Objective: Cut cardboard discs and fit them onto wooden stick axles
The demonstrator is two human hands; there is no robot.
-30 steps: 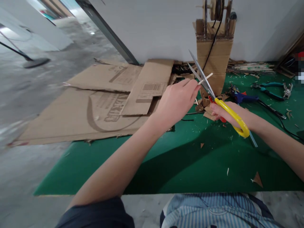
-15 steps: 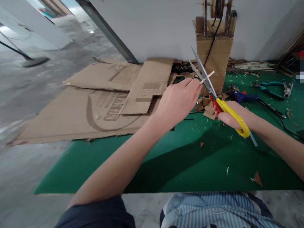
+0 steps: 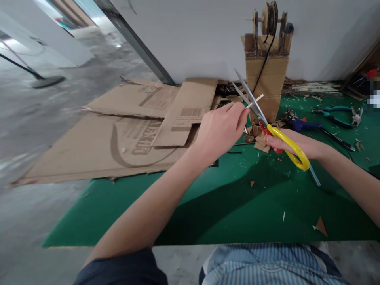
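Note:
My right hand (image 3: 286,143) is wrapped round the yellow and red handles of a pair of scissors (image 3: 289,152), whose blades point up and away to the left, parted. Between those blades lies a thin pale wooden stick (image 3: 259,97). My left hand (image 3: 224,124) pinches the stick's near end, close beside the blades. Behind the scissors stands a tall cardboard tower (image 3: 265,75) with a spool (image 3: 269,19) and a black cord at its top. Small cardboard scraps (image 3: 261,143) lie below the hands.
Flat cardboard sheets (image 3: 142,130) cover the left of the green table (image 3: 124,209). A blue glue gun (image 3: 303,125), teal-handled pliers (image 3: 338,114) and a clear glue stick (image 3: 315,176) lie on the right. Thin wood strips (image 3: 314,88) are heaped along the wall.
The view has tilted up slightly, so more of the spool shows. Both hands keep their holds, and the stick still lies between the scissor blades.

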